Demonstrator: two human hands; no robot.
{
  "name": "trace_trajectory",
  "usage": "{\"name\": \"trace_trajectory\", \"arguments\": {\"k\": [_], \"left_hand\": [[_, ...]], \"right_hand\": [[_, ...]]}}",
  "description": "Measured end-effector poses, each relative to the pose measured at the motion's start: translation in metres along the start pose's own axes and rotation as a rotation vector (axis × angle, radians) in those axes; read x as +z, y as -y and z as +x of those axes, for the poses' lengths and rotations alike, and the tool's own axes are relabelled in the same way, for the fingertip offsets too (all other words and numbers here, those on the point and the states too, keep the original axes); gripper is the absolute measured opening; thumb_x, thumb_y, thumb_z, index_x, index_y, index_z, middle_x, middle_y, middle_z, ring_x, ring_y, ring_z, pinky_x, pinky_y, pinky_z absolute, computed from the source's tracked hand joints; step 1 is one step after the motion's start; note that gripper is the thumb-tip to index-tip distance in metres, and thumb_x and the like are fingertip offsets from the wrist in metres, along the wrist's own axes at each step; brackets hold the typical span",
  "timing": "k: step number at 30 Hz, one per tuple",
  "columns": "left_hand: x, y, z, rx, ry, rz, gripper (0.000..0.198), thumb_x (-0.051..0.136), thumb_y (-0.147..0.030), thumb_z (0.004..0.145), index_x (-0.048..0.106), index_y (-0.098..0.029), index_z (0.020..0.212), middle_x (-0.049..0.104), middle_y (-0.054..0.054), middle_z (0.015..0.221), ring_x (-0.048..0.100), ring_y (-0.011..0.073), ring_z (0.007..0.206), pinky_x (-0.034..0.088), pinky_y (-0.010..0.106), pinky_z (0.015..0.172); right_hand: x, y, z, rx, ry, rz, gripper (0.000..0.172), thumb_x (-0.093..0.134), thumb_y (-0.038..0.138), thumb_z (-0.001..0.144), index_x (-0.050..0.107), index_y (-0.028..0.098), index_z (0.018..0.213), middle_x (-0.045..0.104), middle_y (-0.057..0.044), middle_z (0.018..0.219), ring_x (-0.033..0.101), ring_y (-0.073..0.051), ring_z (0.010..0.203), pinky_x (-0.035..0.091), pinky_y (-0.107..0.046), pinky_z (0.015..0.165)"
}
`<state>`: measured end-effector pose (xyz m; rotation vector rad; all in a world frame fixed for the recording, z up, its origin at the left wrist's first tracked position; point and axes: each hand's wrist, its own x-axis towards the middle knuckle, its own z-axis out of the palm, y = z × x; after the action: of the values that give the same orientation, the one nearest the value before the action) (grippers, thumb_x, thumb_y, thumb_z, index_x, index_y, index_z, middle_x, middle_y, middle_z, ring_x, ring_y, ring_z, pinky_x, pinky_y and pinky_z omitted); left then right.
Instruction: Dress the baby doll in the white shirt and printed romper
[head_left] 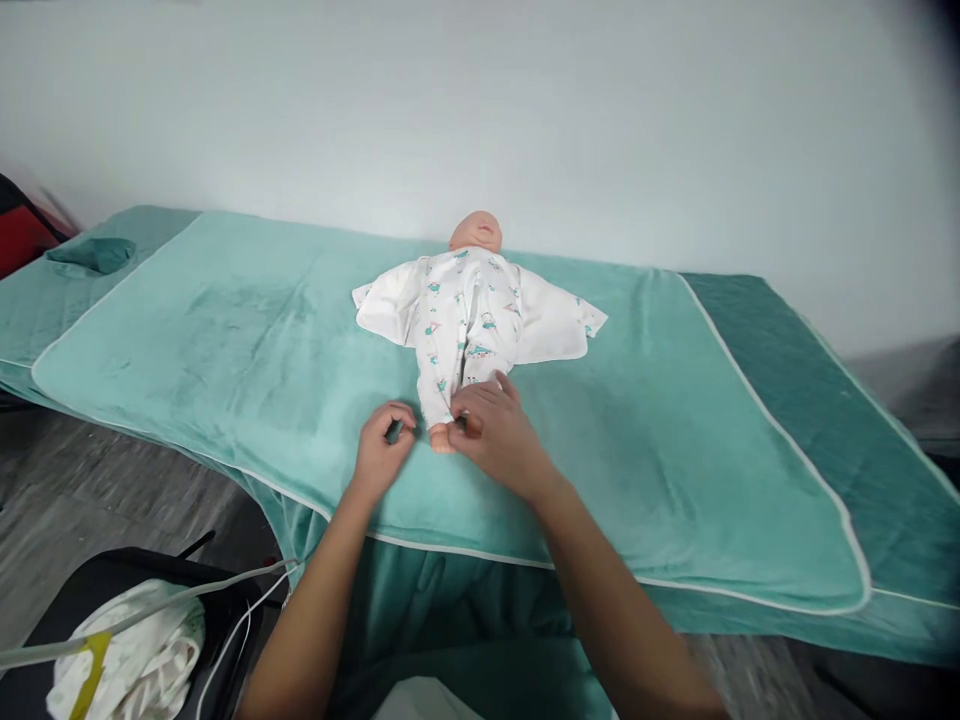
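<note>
White-clad doll (489, 318), foot (440, 440) between hands (384, 452) (499, 435)

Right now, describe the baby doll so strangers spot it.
Along the pale wall stands a teal-covered bed. At its middle lies the baby doll, a foot between the left hand and right hand. Unlike the crumpled cloth on the chair, it has a head and outspread sleeves.

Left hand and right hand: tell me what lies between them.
In the head view, a doll's foot and the hem of the white clothes lie between the left hand and right hand.
</note>
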<state>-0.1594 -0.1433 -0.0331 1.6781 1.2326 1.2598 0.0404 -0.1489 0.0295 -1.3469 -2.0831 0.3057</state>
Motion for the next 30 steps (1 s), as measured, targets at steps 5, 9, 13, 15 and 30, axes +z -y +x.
{"name": "trace_trajectory", "arguments": {"k": [5,9,13,15,30], "left_hand": [[-0.001,0.003,-0.013,0.061,0.001,0.002,0.016,0.063,-0.014,0.083,0.066,-0.021,0.098,0.07,0.005,0.1,0.067,0.0198,0.099,0.051,0.035,0.093],[0.003,-0.002,-0.01,0.105,0.04,0.098,0.025,0.07,-0.025,0.089,0.067,-0.023,0.114,0.072,0.007,0.114,0.066,0.0233,0.11,0.047,0.041,0.101],[0.008,-0.007,-0.007,0.158,0.033,0.158,0.016,0.067,-0.026,0.094,0.068,-0.023,0.11,0.072,0.007,0.11,0.067,0.023,0.106,0.047,0.04,0.098],[0.011,-0.009,-0.005,0.2,0.032,0.133,0.015,0.067,-0.026,0.094,0.066,-0.022,0.108,0.071,0.007,0.109,0.067,0.0218,0.104,0.05,0.038,0.094],[-0.002,-0.015,-0.036,0.388,-0.192,0.365,0.017,0.059,-0.008,0.093,0.061,-0.021,0.102,0.066,0.001,0.094,0.066,0.0145,0.089,0.056,0.028,0.081]], "right_hand": [[0.002,0.017,-0.017,-0.044,-0.04,0.051,0.017,0.06,0.013,0.086,0.049,0.025,0.083,0.064,0.003,0.079,0.063,-0.019,0.084,0.031,-0.05,0.123],[0.006,0.022,-0.015,-0.014,-0.116,0.156,0.015,0.057,0.011,0.088,0.051,0.025,0.091,0.063,0.001,0.085,0.061,-0.018,0.082,0.04,-0.046,0.115],[0.008,0.027,-0.01,0.059,-0.131,0.241,0.014,0.058,0.011,0.089,0.056,0.024,0.094,0.066,-0.003,0.093,0.061,-0.021,0.091,0.049,-0.039,0.096],[0.009,0.028,-0.011,0.077,-0.123,0.256,0.014,0.058,0.01,0.09,0.058,0.023,0.095,0.066,-0.004,0.095,0.062,-0.022,0.092,0.049,-0.038,0.091],[0.013,0.011,-0.044,-0.141,-0.174,0.053,0.017,0.058,0.01,0.095,0.061,0.024,0.103,0.072,-0.002,0.095,0.066,-0.022,0.098,0.046,-0.049,0.11]]}}
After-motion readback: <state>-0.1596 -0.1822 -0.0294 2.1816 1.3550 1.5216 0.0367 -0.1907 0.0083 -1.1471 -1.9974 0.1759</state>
